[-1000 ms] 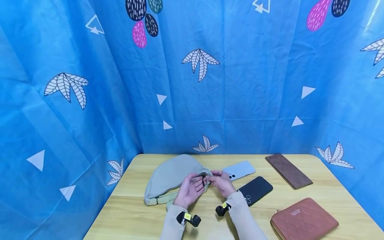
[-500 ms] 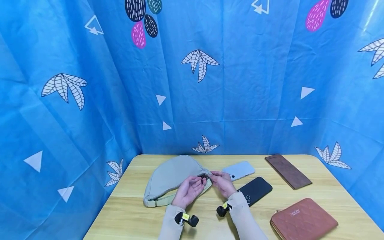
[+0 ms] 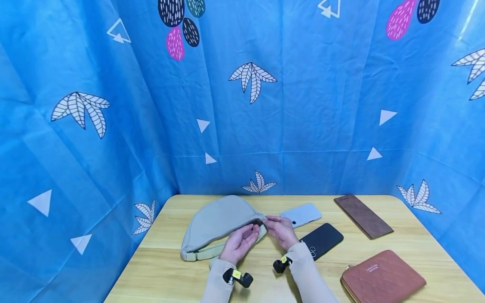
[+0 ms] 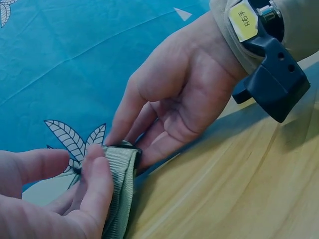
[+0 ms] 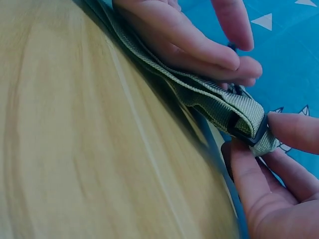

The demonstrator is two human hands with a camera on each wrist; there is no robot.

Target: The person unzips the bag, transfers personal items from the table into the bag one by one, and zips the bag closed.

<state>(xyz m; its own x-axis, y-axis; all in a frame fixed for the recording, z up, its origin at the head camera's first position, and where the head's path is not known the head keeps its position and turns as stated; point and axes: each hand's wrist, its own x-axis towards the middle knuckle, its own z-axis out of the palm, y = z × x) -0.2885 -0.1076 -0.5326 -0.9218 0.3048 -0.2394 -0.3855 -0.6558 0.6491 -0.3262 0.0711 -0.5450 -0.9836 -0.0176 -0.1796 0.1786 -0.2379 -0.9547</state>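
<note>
A pale grey-green waist bag (image 3: 216,219) lies on the table, its webbing strap (image 5: 219,102) folded along the near side. My right hand (image 3: 281,230) pinches the strap's end at a black plastic buckle (image 5: 251,132), thumb on one side and fingers on the other. Beside it, my left hand (image 3: 238,243) is palm up at the bag's right end. Its thumb and fingertips close around a small dark piece (image 4: 77,170), mostly hidden by the fingers. The backs of these left fingers lie along the strap.
Right of the hands lie a white phone (image 3: 306,213) and a black phone (image 3: 325,240). Farther right are a long brown wallet (image 3: 363,216) and a reddish-brown zip purse (image 3: 384,277). A blue patterned curtain (image 3: 322,105) surrounds the wooden table (image 3: 151,269).
My left fingers have curled in and shifted slightly at the bag's end, covering more of the dark piece. The right hand keeps its grip, and the strap lies straighter along the bag.
</note>
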